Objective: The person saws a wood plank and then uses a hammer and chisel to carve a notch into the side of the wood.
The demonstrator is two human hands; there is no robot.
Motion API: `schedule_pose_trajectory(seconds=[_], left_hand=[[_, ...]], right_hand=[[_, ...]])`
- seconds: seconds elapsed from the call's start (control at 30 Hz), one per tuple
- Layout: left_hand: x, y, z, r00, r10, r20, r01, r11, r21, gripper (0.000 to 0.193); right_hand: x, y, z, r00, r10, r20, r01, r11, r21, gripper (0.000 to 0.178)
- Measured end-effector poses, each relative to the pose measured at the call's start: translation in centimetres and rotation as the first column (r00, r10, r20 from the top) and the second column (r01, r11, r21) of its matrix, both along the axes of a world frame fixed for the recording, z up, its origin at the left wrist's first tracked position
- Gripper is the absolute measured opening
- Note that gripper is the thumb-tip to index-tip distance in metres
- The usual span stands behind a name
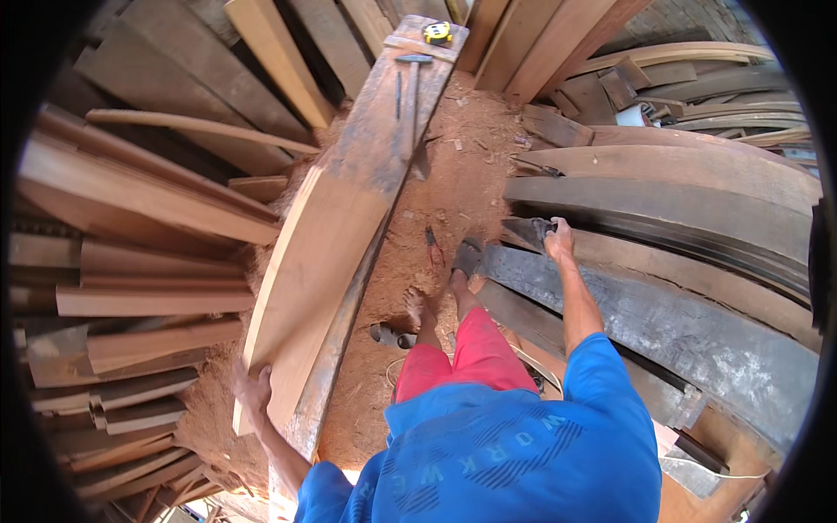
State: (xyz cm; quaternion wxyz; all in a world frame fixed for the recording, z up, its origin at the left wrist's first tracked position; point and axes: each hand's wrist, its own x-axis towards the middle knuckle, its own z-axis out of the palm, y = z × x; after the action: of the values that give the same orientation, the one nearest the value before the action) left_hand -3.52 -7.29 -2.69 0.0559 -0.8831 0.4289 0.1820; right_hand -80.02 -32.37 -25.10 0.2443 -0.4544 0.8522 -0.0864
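A thick, pale-brown wooden board [324, 235] lies lengthwise on a long worn plank [370, 131]. My left hand [253, 390] is at the board's near left edge, thumb and fingers apart, touching it. Out to the right, my right hand [559, 241] is closed around a small black object [542, 229] whose kind I cannot make out. That hand is over the ends of stacked dark timbers [649, 209]. On the plank's far part lie a hammer [413, 87], a thin dark rod [398, 94] and a yellow-and-black tape measure [437, 33].
Planks [148, 187] crowd the left side, and others lean at the back. Pliers [432, 247] with red handles lie on the sawdust-covered ground [462, 166] by my feet. A loose sandal [384, 334] is beside my bare foot. A cable [536, 362] runs near my legs.
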Motion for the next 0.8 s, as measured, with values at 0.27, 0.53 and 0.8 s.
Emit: schedule_pose_trajectory(seconds=[0.27,0.53,0.8], left_hand=[[0.0,2.4,1.2,0.991,0.124,-0.051,-0.123,0.992,0.017,0.089],[-5.1,0.1,4.2,0.994,0.113,0.013,-0.113,0.989,0.09,0.072],[-6.4,-0.2,4.4,0.993,0.119,0.0,-0.118,0.989,0.087,0.072]], right_hand=[[-1.3,-3.6,-3.0,0.999,-0.018,0.035,0.013,0.991,0.133,0.04],[-5.8,-5.6,-3.4,0.936,-0.107,-0.334,0.243,0.886,0.396,0.039],[-7.7,-4.0,-1.4,0.896,0.19,-0.401,0.132,0.747,0.651,0.052]])
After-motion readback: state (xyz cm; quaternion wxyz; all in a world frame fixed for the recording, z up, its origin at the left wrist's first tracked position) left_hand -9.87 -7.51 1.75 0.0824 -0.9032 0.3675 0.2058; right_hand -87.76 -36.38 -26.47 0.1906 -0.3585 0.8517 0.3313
